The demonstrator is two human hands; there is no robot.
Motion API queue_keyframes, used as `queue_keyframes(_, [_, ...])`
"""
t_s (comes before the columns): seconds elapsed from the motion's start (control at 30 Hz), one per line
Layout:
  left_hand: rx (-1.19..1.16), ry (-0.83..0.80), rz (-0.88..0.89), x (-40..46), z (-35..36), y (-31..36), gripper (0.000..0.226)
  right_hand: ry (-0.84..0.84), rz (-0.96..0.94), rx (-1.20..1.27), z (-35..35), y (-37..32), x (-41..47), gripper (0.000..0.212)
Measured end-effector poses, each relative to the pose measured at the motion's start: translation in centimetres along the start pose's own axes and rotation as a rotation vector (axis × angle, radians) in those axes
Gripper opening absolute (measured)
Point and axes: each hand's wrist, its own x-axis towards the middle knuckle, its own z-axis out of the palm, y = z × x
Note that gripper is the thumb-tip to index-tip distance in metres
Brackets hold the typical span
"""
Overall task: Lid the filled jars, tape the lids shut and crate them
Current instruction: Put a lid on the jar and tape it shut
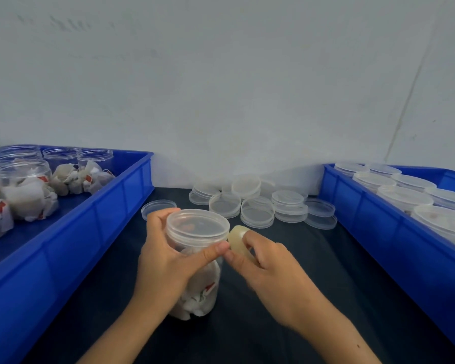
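Note:
A clear plastic jar (198, 261) filled with white packets stands on the dark table in front of me, with a clear lid (197, 225) on top. My left hand (166, 261) grips the jar just under the lid, thumb pressed on its right side. My right hand (260, 266) holds a yellowish roll of clear tape (237, 239) against the lid's right edge, next to my left thumb.
A blue crate (95, 214) at the left holds open jars and loose white packets. Another blue crate (378, 219) at the right holds several lidded jars. Several loose clear lids (258, 206) lie stacked behind the jar, near the wall.

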Motion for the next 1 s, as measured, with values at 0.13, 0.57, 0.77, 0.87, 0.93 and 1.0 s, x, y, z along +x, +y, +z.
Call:
queue_keyframes(0.13, [-0.002,-0.002,0.005,0.0,0.1,0.2,0.091,-0.015,-0.027,-0.207,-1.7,-0.1,-0.3,0.043])
queue_keyframes(0.57, [-0.06,-0.14,0.028,0.0,0.0,0.9,0.081,0.09,-0.063,-0.46,-0.4,-0.2,-0.1,0.045])
queue_keyframes(0.77, [-0.003,-0.166,-0.027,0.0,0.2,0.9,0.103,0.127,-0.016,-0.483,0.4,-0.1,-0.1,0.042])
queue_keyframes(0.87, [0.044,-0.127,-0.025,0.2,0.4,1.0,0.095,0.12,-0.031,-0.486,0.3,-0.3,-0.2,0.041])
queue_keyframes(0.93, [0.054,-0.099,-0.015,0.1,0.4,1.1,0.093,0.103,-0.04,-0.468,0.2,-0.3,-0.2,0.04])
queue_keyframes(1.0, [0.05,-0.072,-0.007,0.1,0.5,1.1,0.091,0.066,-0.052,-0.405,0.2,-0.2,-0.2,0.04])
